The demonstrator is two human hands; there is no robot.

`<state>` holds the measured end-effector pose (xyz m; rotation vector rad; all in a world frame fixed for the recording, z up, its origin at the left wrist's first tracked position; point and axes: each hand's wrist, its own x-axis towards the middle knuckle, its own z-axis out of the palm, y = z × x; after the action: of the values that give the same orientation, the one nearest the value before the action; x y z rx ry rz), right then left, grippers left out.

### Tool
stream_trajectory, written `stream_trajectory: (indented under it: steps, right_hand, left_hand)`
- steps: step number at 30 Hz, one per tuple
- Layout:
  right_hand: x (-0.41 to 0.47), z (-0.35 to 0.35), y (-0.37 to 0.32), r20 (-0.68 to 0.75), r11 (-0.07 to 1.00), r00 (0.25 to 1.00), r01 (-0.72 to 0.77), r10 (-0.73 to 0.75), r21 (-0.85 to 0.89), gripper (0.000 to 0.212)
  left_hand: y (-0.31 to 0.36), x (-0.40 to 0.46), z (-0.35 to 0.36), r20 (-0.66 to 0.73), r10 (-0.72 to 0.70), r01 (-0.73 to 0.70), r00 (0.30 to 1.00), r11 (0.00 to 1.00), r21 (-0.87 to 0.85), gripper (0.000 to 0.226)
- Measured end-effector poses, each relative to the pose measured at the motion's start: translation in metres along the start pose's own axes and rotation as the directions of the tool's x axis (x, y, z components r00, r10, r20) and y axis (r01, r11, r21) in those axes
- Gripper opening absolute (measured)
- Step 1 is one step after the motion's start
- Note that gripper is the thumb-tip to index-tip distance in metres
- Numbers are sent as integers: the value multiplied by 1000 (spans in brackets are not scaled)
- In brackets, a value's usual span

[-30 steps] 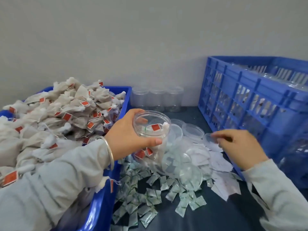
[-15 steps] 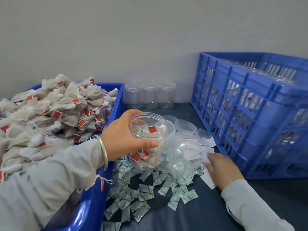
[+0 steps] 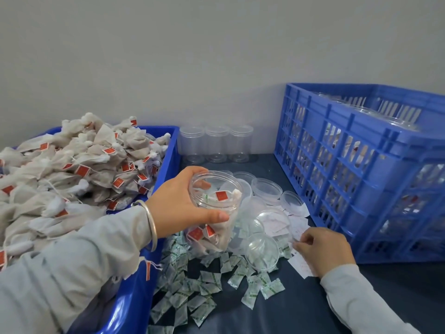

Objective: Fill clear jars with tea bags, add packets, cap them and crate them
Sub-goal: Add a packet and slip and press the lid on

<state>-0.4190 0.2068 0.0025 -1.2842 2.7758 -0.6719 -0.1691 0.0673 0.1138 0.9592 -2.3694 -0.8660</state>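
The tea bags [image 3: 79,169] heaped in the blue tub are soft and light. The left hand [image 3: 178,208] wraps the open jar [image 3: 214,213] just below its rim; thin plastic, likely slippery. The right hand [image 3: 322,251] pinches a flimsy paper slip [image 3: 298,231] on the desk [image 3: 277,314].

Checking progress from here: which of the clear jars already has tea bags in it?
Only the jar gripped by the left hand holds tea bags; the three jars standing in a row by the wall are empty.
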Motion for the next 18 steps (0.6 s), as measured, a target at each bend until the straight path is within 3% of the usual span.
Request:
stream_trajectory:
  steps: [4,8,9,12,15,18]
  right_hand:
    - [-2,-2,1,29,997,999,23,-21,-72,26]
    - [-9,-13,-5,-207,994,973,107,-106,-8,12]
    - [-10,-17,-7,-311,987,938,161,-151,9,6]
    - [-9,-33,-21,-546,943,787,331,-288,-19,18]
    - [-9,-62,-51,-670,860,666,504,-328,79,11]
    - [-15,-85,-96,-697,691,585,701,-414,178,9]
  left_hand:
    - [0,0,0,21,11,-11,1000,1000,4,107]
    - [0,0,1,28,19,-19,999,1000,0,105]
    - [0,-1,1,27,21,-21,999,1000,5,105]
    - [-1,-1,2,25,30,-30,999,1000,-4,105]
    - [-1,-1,2,35,43,-42,998,999,-18,103]
    - [-1,-1,2,55,59,-59,997,998,-13,99]
